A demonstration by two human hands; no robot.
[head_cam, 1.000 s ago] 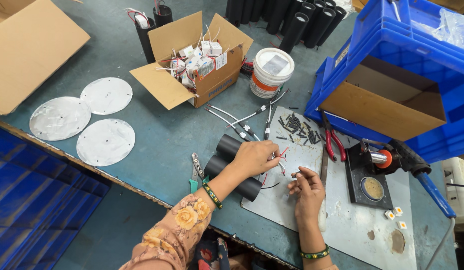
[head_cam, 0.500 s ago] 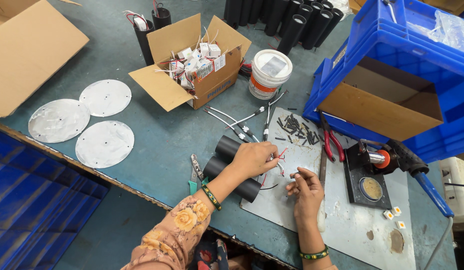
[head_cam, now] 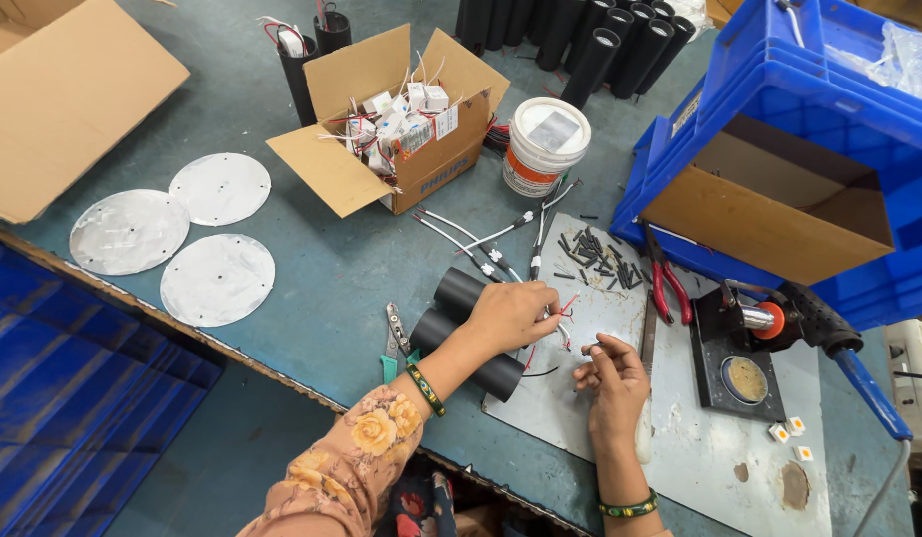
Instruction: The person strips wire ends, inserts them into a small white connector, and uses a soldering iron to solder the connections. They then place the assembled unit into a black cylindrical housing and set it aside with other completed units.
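My left hand [head_cam: 510,313] rests over two black cylindrical housings [head_cam: 459,328] lying side by side on the bench, its fingers pinched on thin red and white wires [head_cam: 565,310] that stick out toward the right. My right hand [head_cam: 612,376] sits just to the right on a grey metal sheet [head_cam: 679,438], fingertips pinched on what looks like the end of a thin wire; what exactly it holds is too small to tell.
An open cardboard box of small white wired parts [head_cam: 401,124] and a white tub [head_cam: 545,147] stand behind. Black sleeve pieces [head_cam: 592,257], red-handled pliers [head_cam: 670,283], a soldering iron on its stand [head_cam: 769,323], three metal discs [head_cam: 217,278], blue crates [head_cam: 809,129], small tweezers [head_cam: 393,333].
Both hands stay in place over the black housings; the fingers have shifted slightly on the wires.
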